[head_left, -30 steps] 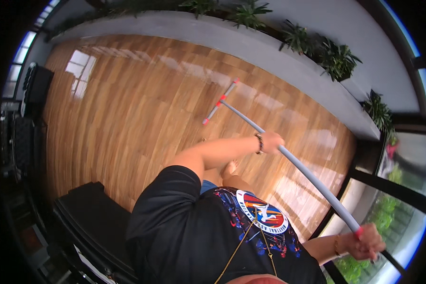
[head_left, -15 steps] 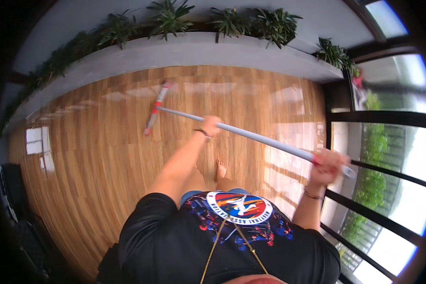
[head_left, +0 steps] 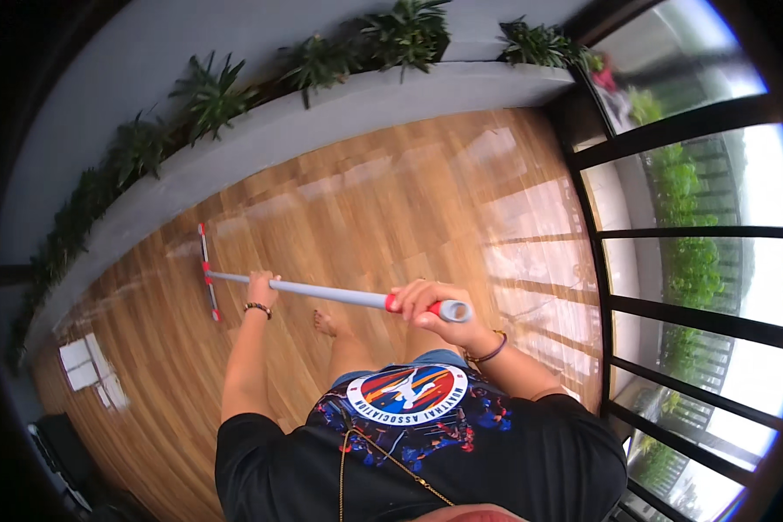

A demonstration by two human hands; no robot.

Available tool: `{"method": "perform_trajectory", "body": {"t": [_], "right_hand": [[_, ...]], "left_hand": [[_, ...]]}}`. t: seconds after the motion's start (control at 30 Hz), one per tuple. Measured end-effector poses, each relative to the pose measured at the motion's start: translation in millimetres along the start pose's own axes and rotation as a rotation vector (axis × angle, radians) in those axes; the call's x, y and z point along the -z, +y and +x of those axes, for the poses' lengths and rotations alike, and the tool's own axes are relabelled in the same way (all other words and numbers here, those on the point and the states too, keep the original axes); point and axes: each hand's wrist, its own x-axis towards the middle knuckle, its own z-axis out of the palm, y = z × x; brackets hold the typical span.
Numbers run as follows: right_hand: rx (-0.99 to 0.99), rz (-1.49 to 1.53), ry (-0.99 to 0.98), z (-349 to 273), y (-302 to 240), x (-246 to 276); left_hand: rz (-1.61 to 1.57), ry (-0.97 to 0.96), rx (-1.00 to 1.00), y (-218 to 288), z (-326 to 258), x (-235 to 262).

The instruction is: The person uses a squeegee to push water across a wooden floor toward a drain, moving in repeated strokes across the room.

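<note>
A flat mop with a long grey pole (head_left: 332,294) and red fittings slants across in front of me. Its narrow red-and-grey head (head_left: 213,300) lies on the wood floor (head_left: 365,200) to the left. My left hand (head_left: 264,290) is wrapped round the pole's lower part, not far from the head. Near the hollow top end, my right hand (head_left: 435,311) grips the pole by a red collar, in front of my chest. Fingers of both hands are closed on it.
A curved grey planter wall (head_left: 339,110) with leafy plants (head_left: 213,96) borders the far and left floor. Dark-framed windows (head_left: 605,235) run along the right. A dark object (head_left: 65,448) stands at the lower left. My bare foot (head_left: 324,323) is below the pole.
The mop head has swept left and nearer, and both hands have moved left with the pole. My right hand has come in from the far right. The view has turned.
</note>
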Motion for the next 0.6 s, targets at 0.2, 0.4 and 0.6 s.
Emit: {"method": "perform_trajectory", "body": {"t": [0.2, 0.4, 0.6], "right_hand": [[0.253, 0.078, 0.209, -72.0, -95.9, 150.1], [0.371, 0.009, 0.561, -161.1, -166.2, 284.5], [0.489, -0.109, 0.76, -193.1, -211.3, 382.2]], "left_hand": [[-0.18, -0.082, -0.159, 216.6, 27.7, -39.3], [-0.118, -0.298, -0.338, 409.1, 59.1, -75.6], [-0.046, -0.392, -0.441, 525.6, 117.4, -103.8]]}}
